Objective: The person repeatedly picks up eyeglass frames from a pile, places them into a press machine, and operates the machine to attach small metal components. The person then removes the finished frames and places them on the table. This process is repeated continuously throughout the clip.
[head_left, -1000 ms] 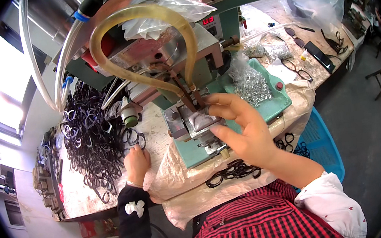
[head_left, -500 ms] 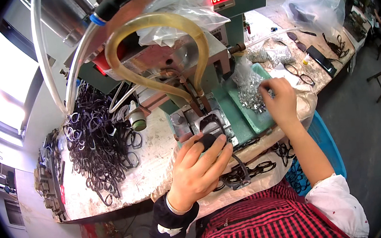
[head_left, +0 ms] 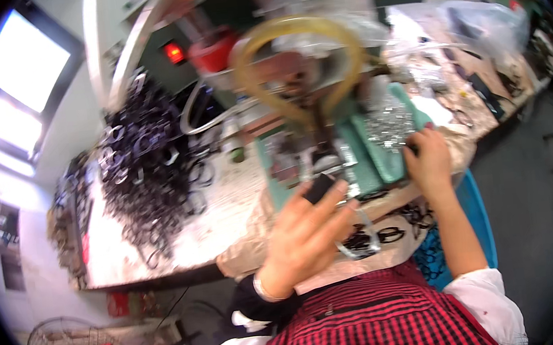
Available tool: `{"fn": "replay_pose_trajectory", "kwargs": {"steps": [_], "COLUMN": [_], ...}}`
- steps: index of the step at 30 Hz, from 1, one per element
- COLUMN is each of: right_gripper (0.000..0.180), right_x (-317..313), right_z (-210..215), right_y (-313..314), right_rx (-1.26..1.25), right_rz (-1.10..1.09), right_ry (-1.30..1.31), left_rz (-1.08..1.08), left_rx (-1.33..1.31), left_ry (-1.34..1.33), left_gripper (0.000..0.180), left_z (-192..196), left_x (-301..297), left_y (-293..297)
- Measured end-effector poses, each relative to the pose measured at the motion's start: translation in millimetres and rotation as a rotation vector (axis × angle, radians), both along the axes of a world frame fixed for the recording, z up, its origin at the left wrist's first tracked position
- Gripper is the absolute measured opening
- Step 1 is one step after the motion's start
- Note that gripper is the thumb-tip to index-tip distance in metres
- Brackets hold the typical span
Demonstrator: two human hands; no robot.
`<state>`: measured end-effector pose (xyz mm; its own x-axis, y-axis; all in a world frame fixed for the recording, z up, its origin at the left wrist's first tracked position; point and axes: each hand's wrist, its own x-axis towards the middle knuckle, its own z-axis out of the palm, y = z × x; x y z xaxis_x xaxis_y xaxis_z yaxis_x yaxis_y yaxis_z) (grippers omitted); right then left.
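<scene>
My left hand (head_left: 304,240) is at the front of the machine's fixture, its fingers bent over an eyeglass frame (head_left: 372,240), part of which sticks out beside the fingers. A black cover (head_left: 319,188) wraps one of its fingers; the thumb is hidden. Above the fingertips, the machine's dark electrode-like tips (head_left: 322,134) point down at the fixture. At the near right edge of the green tray (head_left: 394,171), my right hand (head_left: 429,160) has its fingers drawn together, and what they hold is too blurred to name. Small shiny metal parts (head_left: 389,123) lie in that tray.
A big heap of dark eyeglass frames (head_left: 148,166) covers the bench's left side. A yellowish hose (head_left: 295,26) loops over the fixture. More frames (head_left: 391,234) lie on brown paper near me, beside a blue basket (head_left: 477,219). Clear plastic bags (head_left: 487,26) sit at the far right.
The view has shifted and blurred. My right hand has drawn back from over the metal parts to the tray's near right edge. My left hand stays by the fixture with the eyeglass frame.
</scene>
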<state>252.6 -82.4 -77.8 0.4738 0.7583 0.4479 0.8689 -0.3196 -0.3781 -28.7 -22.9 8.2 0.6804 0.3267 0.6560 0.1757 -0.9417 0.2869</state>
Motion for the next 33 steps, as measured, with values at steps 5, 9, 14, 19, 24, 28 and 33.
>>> {"fn": "replay_pose_trajectory", "kwargs": {"steps": [5,9,14,19,24,28,33], "right_gripper": [0.013,0.024,0.014,0.012,0.015,0.016,0.022], "right_x": [-1,-2,-4,-3,7,-13,-48], "right_z": [-6,0,-1,-9,2,25,81], "right_y": [-8,3,18,-12,-54,-41,22], "right_rx": [0.1,0.242,0.306,0.311,0.398,0.413,0.474], "right_rz": [-0.037,0.036,0.104,0.021,-0.037,0.117,0.539], "right_ry": [0.124,0.283,0.301,0.303,0.253,0.335,0.247], "left_rz": [0.452,0.708,1.159,1.404,1.129,0.795,0.775], "left_rx": [0.235,0.173,-0.235,-0.17,-0.332,-0.741,-0.559], "left_ry": [-0.122,-0.084,0.683,0.441,0.511,0.35,0.318], "left_gripper": [0.027,0.016,0.038,0.051,0.032,0.019,0.035], "left_z": [-12,10,-75,-163,-138,-98,-35], "left_x": [-65,-88,-120,-123,-139,-164,-146], "left_y": [-11,75,202,231,178,152,172]}}
